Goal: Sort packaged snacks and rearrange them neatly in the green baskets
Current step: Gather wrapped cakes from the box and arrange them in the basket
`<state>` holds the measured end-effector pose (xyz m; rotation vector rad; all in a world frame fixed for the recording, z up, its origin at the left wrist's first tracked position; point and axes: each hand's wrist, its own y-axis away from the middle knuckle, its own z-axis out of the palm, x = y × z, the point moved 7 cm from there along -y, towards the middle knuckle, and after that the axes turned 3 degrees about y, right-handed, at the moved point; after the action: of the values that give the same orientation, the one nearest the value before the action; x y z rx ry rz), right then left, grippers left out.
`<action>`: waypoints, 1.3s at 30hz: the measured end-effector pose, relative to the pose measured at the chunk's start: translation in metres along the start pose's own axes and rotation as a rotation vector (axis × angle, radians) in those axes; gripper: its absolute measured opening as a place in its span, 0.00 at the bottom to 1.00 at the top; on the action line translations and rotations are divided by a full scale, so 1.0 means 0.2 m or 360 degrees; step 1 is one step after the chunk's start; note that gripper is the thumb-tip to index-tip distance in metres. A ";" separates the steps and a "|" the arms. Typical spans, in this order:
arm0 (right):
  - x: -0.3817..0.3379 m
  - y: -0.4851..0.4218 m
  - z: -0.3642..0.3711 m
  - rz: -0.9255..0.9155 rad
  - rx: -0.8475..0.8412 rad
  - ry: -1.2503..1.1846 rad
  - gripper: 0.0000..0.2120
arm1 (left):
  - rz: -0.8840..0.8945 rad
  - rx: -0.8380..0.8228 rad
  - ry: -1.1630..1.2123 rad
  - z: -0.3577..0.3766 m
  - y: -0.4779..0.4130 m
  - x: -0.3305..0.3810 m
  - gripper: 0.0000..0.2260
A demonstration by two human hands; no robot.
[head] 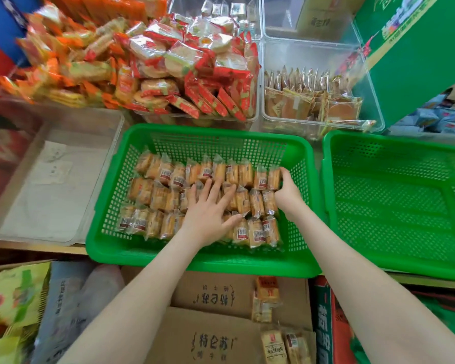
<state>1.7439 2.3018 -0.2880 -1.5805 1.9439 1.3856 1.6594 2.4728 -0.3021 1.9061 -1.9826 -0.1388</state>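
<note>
Pressing snack packets [153, 195], left hand [208, 208] flat, fingers spread | right hand [288, 191] grips end packet [273, 177] beside wall of green basket [301, 174]

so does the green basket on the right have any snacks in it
No, the right green basket shows only bare mesh; the sorted snack packets all sit in the left green basket.

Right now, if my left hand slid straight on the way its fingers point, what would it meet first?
Probably the back-row snack packets, standing just ahead of the left hand; the far wall of the green basket comes only after them. Depth is hard to judge.
</note>
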 end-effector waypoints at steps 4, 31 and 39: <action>0.00 0.00 0.02 0.0069 -0.0093 -0.0101 0.38 | 0.0010 0.0010 0.0036 0.01 0.00 -0.01 0.33; 0.16 0.32 0.18 0.0498 -0.0426 -0.0120 0.34 | 0.0241 -0.0146 -0.0040 0.00 0.38 0.09 0.44; 0.17 0.38 0.14 0.0356 -0.0486 0.0058 0.33 | 0.0232 -0.0056 -0.0071 -0.04 0.41 0.10 0.44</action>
<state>1.6568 2.2993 -0.2892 -1.5569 2.0605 1.8310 1.5854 2.4612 -0.2639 1.7441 -2.1260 -0.1767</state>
